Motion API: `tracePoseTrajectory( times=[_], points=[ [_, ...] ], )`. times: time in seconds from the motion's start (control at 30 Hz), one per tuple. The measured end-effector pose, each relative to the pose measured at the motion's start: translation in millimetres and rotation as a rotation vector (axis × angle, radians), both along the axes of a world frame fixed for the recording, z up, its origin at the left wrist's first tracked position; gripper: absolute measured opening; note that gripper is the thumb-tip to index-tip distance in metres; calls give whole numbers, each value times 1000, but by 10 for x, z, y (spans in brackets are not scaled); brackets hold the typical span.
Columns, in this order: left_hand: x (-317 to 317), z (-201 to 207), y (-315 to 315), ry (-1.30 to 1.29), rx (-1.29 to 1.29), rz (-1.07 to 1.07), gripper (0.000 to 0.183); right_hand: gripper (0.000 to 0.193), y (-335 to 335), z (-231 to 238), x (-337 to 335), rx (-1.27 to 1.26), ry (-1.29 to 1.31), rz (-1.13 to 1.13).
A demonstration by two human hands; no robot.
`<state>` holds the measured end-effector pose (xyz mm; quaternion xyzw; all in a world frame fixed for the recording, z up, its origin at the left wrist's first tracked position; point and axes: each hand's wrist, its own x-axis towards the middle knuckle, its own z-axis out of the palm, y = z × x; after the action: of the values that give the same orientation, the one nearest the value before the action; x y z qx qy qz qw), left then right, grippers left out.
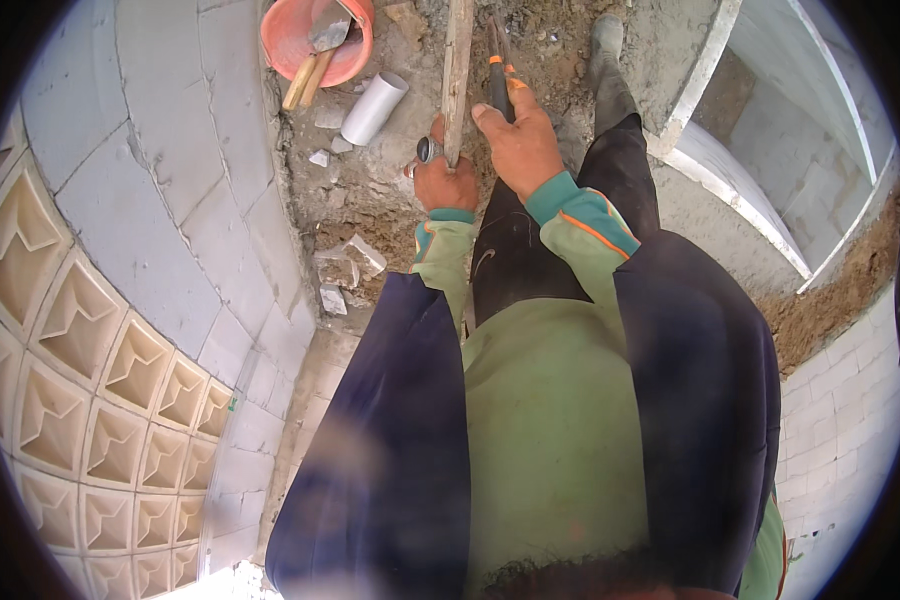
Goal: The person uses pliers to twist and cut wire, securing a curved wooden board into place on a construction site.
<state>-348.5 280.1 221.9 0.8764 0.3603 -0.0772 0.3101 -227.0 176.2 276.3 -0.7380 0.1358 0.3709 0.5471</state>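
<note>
My left hand [445,186] is closed around the lower end of a long, narrow wooden strip [457,75], which runs up past the top edge. A large dark ring shows on one of its fingers. Just right of it, my right hand [525,145] grips the black handles of a pair of pliers [498,72] with orange bands. The pliers' jaws point away from me, over the dirt beside the strip; whether they touch anything I cannot tell.
At upper left stands an orange bucket [269,42] holding a wooden-handled trowel [332,36]. A short white pipe [374,110] and broken pieces lie on the rough ground. Left rises a block wall [160,190] with patterned vent blocks [55,420]; white-edged panels [735,190] stand right of my boot [607,50].
</note>
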Motion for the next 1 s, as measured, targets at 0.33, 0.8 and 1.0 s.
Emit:
tracePoseTrajectory(
  times=[0.33,0.8,1.0],
  points=[
    [70,97,-4,-41,43,-23,30,45,-192,-35,-91,163,235,-118],
    [-10,38,235,-112,-35,21,48,29,-99,188,244,464,675,-879],
    [103,109,214,-151,-49,40,43,46,-793,110,343,729,745,-503]
  ],
)
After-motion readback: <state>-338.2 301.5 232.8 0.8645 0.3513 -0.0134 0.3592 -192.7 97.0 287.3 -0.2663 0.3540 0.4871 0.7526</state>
